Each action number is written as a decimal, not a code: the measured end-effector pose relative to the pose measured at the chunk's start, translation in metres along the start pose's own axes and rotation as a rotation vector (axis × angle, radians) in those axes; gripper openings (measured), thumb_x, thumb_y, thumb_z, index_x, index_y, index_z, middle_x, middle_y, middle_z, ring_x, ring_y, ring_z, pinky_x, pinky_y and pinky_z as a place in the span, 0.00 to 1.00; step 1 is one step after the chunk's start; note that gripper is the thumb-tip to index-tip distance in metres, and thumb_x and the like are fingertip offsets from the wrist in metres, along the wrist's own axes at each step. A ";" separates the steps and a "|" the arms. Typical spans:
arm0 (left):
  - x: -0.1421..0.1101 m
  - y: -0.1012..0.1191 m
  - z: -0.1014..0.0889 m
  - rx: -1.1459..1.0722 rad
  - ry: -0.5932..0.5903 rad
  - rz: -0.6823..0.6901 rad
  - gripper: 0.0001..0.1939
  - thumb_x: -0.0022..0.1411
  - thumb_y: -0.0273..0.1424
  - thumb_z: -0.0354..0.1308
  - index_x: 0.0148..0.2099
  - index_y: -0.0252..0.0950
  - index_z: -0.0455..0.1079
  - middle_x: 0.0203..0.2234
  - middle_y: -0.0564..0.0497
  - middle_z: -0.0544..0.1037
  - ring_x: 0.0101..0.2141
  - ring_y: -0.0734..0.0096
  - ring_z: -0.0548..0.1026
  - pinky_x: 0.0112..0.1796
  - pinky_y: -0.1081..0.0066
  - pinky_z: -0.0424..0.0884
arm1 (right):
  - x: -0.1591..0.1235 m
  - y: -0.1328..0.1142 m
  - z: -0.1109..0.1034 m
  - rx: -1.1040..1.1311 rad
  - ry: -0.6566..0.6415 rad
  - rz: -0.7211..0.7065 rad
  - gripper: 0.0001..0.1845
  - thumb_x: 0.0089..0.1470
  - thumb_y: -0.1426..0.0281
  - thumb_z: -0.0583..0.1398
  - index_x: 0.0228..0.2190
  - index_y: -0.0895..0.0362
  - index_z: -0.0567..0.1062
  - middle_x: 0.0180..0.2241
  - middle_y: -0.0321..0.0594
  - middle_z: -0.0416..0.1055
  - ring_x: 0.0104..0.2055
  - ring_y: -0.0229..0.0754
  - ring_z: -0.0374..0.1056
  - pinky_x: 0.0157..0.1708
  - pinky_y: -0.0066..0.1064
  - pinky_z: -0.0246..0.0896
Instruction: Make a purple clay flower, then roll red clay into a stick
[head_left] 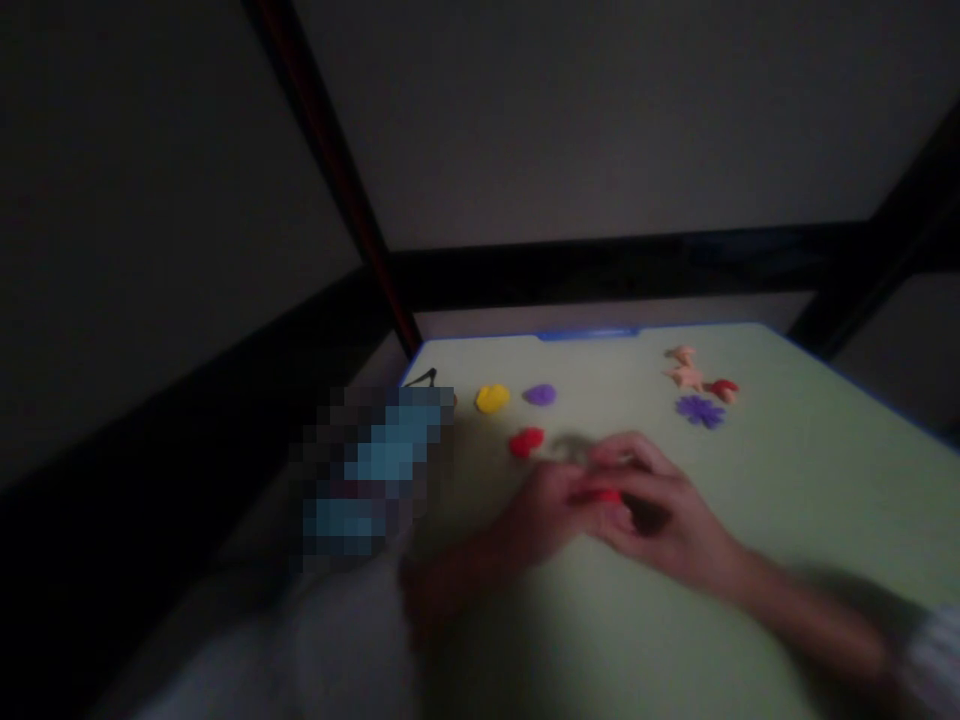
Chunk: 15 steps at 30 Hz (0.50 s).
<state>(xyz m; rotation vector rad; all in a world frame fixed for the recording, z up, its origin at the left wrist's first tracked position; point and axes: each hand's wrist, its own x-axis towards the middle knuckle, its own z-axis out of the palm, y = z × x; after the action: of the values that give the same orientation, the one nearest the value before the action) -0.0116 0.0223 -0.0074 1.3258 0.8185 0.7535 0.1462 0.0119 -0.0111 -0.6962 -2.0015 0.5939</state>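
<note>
Above the pale table, my left hand (pixel 547 508) and my right hand (pixel 679 520) meet with fingertips together. Between them a bit of red modelling clay (pixel 609 496) shows, mostly covered by fingers. Both hands are closed on it. Just beyond my left hand lies a red clay lump (pixel 527 442). Farther back are a yellow clay lump (pixel 493 398) and a purple clay lump (pixel 541 395). The picture is dim and blurred, so the exact shape of the held piece cannot be made out.
On the pale table (pixel 795 470), toward the back right, lie a purple flower shape (pixel 700 411), a red-and-peach mushroom-like piece (pixel 724 390) and peach figures (pixel 685 375). A pixelated blue object (pixel 390 455) is at the left edge. A blue-edged rim (pixel 589 334) runs along the back.
</note>
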 end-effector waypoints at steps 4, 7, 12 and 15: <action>0.001 -0.002 0.002 -0.085 0.055 0.019 0.05 0.52 0.29 0.58 0.30 0.35 0.75 0.25 0.51 0.79 0.30 0.68 0.76 0.36 0.68 0.70 | 0.002 0.001 -0.004 0.114 0.005 0.106 0.29 0.47 0.75 0.63 0.51 0.49 0.64 0.46 0.42 0.60 0.50 0.45 0.62 0.47 0.38 0.63; 0.000 -0.004 0.006 -0.159 0.081 0.002 0.07 0.53 0.28 0.58 0.35 0.36 0.76 0.27 0.52 0.79 0.30 0.66 0.78 0.37 0.66 0.71 | 0.002 0.001 -0.005 0.218 0.057 0.217 0.22 0.51 0.71 0.61 0.48 0.50 0.66 0.45 0.43 0.61 0.45 0.43 0.64 0.42 0.35 0.66; -0.002 -0.005 0.008 -0.250 0.039 0.033 0.11 0.59 0.31 0.52 0.40 0.34 0.74 0.30 0.52 0.80 0.33 0.66 0.78 0.41 0.64 0.69 | 0.004 0.004 -0.006 0.362 0.178 0.350 0.12 0.53 0.67 0.60 0.41 0.52 0.70 0.38 0.40 0.64 0.37 0.39 0.66 0.30 0.28 0.66; -0.002 -0.005 0.007 -0.301 0.018 0.047 0.12 0.60 0.32 0.52 0.41 0.34 0.74 0.32 0.50 0.80 0.35 0.65 0.79 0.43 0.64 0.69 | 0.006 0.005 -0.006 0.429 0.210 0.420 0.10 0.52 0.66 0.60 0.38 0.53 0.71 0.36 0.38 0.66 0.32 0.37 0.66 0.26 0.26 0.64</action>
<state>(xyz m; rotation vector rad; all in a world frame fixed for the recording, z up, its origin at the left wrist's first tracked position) -0.0065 0.0169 -0.0118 1.0723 0.6604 0.8897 0.1501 0.0204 -0.0082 -0.8726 -1.4705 1.1103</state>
